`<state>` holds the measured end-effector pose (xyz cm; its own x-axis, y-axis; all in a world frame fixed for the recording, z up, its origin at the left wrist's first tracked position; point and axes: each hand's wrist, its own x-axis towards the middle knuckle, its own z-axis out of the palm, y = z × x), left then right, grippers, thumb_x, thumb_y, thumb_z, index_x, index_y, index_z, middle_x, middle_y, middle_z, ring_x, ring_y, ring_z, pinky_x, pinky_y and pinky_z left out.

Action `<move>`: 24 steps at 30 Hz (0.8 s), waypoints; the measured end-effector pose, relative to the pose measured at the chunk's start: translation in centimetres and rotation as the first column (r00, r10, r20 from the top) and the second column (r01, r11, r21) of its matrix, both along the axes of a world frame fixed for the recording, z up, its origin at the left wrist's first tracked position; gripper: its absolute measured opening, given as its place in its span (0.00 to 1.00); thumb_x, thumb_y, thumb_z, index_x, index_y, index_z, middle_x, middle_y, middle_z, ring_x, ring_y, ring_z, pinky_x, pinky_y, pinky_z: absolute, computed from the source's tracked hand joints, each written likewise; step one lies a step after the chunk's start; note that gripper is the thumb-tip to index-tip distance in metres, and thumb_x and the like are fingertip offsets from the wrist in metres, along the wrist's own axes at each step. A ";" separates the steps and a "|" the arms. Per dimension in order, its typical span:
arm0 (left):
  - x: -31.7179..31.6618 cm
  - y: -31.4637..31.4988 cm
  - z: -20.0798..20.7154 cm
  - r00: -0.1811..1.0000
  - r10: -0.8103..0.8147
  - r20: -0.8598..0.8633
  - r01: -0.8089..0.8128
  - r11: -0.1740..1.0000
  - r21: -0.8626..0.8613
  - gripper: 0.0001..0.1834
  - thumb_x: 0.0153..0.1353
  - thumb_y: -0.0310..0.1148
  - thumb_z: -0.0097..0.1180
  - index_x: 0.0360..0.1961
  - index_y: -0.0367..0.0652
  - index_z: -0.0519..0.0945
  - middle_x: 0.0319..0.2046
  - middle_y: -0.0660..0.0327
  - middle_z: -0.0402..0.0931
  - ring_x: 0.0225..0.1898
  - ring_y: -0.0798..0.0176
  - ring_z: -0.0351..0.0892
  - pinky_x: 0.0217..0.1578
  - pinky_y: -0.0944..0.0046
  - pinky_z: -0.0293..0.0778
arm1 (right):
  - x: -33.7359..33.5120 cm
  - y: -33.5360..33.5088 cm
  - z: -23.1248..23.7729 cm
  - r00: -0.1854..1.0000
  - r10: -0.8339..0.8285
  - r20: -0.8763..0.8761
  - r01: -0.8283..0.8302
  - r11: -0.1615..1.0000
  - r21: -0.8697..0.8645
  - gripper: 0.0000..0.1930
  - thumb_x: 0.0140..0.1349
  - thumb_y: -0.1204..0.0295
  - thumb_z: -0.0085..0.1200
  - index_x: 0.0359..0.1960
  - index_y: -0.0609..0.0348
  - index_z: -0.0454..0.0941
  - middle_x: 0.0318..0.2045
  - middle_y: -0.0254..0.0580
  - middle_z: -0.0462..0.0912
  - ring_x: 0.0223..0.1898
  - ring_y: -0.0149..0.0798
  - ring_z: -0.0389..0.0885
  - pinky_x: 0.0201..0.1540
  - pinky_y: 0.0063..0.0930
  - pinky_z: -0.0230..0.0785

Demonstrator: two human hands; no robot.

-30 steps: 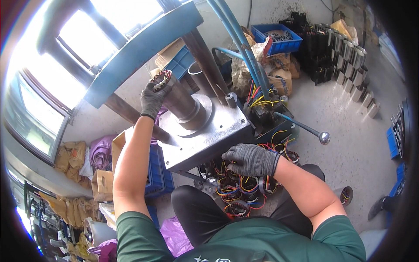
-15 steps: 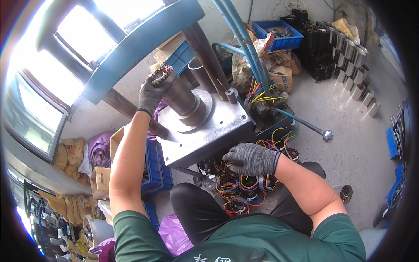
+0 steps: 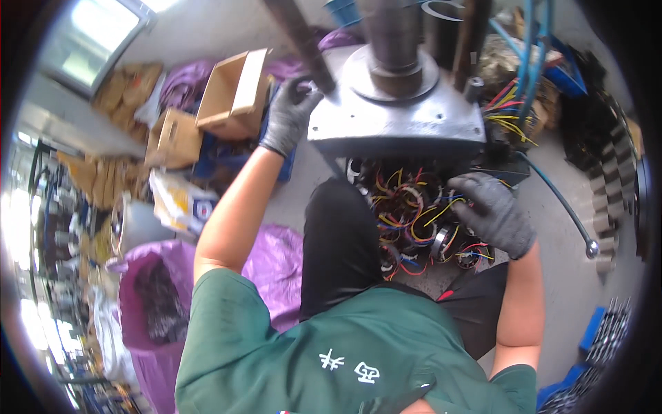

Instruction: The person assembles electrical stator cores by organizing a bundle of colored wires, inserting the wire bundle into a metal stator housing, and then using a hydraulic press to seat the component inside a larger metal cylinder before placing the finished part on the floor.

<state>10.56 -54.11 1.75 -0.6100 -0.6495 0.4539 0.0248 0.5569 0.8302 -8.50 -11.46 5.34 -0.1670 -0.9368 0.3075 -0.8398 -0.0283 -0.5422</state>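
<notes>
A heavy metal plate (image 3: 386,130) carries an upright steel cylinder (image 3: 394,41) on a round base; the cylinder's top is cut off by the upper edge of the picture. Beside the plate's left corner and a dark column (image 3: 296,34), my gloved left hand (image 3: 289,114) has curved fingers, a gap between thumb and forefinger, and nothing seen in it. My gloved right hand (image 3: 493,212), slightly blurred, hangs at the right of several motor stators (image 3: 414,207) with coloured wires under the plate. Its fingers are apart and loosely bent, with no object visible in them.
Cardboard boxes (image 3: 234,96) and a blue crate (image 3: 286,165) stand left of the press. An open purple bag (image 3: 141,303) is at lower left. A ball-ended lever (image 3: 562,203) juts out at right, near stacked metal sleeves (image 3: 610,179).
My view has swung down and left. My left hand has come off the stator atop the cylinder and dropped beside the plate's left corner. My right hand has moved right from the plate's front edge.
</notes>
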 end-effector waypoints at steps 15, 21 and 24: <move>33.8 24.4 -37.2 0.103 -0.272 0.957 -0.224 0.931 0.288 0.27 0.62 0.49 0.56 0.56 0.44 0.84 0.54 0.42 0.83 0.57 0.42 0.82 0.62 0.46 0.74 | 0.0 2.7 -0.1 0.941 -0.141 0.307 0.146 0.989 0.004 0.19 0.67 0.75 0.56 0.59 0.63 0.79 0.58 0.50 0.84 0.66 0.46 0.76 0.75 0.45 0.56; 30.4 21.1 -42.4 0.444 -0.114 0.889 -0.368 0.881 0.297 0.29 0.64 0.51 0.56 0.60 0.45 0.82 0.54 0.42 0.83 0.56 0.40 0.83 0.56 0.47 0.77 | -3.7 6.4 -3.7 0.998 -0.054 -0.023 0.059 0.959 0.276 0.21 0.60 0.88 0.54 0.55 0.61 0.81 0.51 0.47 0.86 0.58 0.44 0.83 0.67 0.39 0.68; 27.6 17.1 -45.6 0.695 -0.006 0.719 -0.718 0.045 0.695 0.24 0.66 0.47 0.57 0.60 0.50 0.79 0.45 0.49 0.87 0.48 0.36 0.86 0.46 0.45 0.81 | -7.9 9.5 -9.9 0.975 -0.212 0.067 0.174 0.914 0.367 0.20 0.62 0.89 0.52 0.55 0.62 0.81 0.46 0.43 0.87 0.48 0.36 0.86 0.51 0.29 0.79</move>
<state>38.17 -37.01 -43.89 0.0253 -0.4791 -0.8774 -0.4133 -0.8042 0.4272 -16.38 -1.94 -4.59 -0.3685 -0.9270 -0.0698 -0.7481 0.3403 -0.5697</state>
